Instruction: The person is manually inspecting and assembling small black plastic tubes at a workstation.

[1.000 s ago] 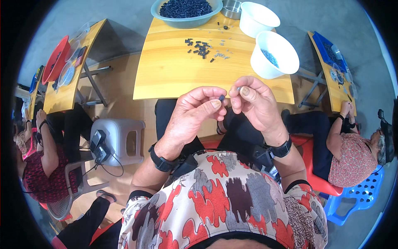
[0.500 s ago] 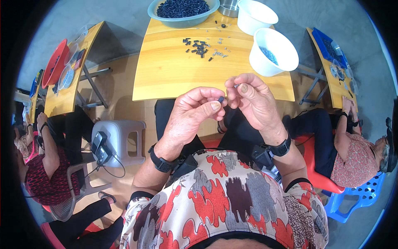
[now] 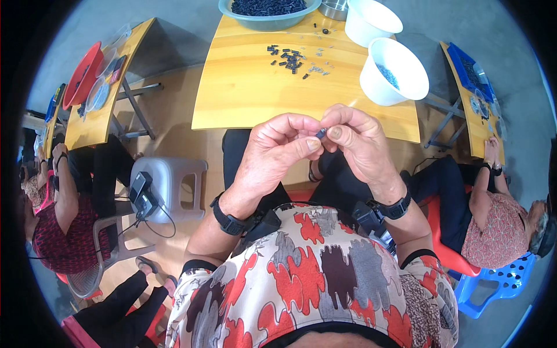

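Over my lap, just off the near edge of the wooden table, my two hands meet at the fingertips. My left hand pinches a small dark blue plastic piece between thumb and forefinger. Against its end, my right hand is closed in a pinch; a tiny shiny bit shows at its fingertips, mostly hidden by them. Beyond the hands, several short black pieces lie scattered on the tabletop. Beside them are tiny clear or silvery bits.
At the table's far side stands a pale blue basin heaped with dark pieces, beside a metal bowl. Two white tubs stand at the right; the nearer tub holds small blue bits. Other people sit at side tables. A grey stool stands at my left.
My right hand has come left to meet the left hand, and the fingertips now touch around the dark piece. The table and its contents have shifted slightly rightward in view.
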The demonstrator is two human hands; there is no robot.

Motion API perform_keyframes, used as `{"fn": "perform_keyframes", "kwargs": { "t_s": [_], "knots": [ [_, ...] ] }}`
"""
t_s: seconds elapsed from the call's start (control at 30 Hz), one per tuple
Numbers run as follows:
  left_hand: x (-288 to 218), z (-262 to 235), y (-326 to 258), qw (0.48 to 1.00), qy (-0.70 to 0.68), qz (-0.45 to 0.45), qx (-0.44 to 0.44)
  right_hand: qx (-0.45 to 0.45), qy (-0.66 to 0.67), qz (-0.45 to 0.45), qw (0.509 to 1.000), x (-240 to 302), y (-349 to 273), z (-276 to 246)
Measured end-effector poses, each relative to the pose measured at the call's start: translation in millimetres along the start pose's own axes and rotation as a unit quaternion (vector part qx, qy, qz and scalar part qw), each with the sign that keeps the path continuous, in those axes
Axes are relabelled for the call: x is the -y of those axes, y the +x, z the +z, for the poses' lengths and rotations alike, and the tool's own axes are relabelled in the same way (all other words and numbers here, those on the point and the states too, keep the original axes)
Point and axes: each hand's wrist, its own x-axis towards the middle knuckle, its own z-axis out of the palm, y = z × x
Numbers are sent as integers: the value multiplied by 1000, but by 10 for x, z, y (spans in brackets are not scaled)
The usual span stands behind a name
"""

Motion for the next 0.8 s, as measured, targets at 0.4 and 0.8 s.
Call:
{"fn": "perform_keyframes", "kwargs": {
  "t_s": [0.4, 0.8],
  "knots": [
    [16, -30, -21, 1000, 12, -9, -4, 4, -104, -38, 994, 65, -17, 13],
    [32, -37, -30, 1000, 11, -18, 3, -5, -211, -80, 974, 94, -16, -3]
  ]
}}
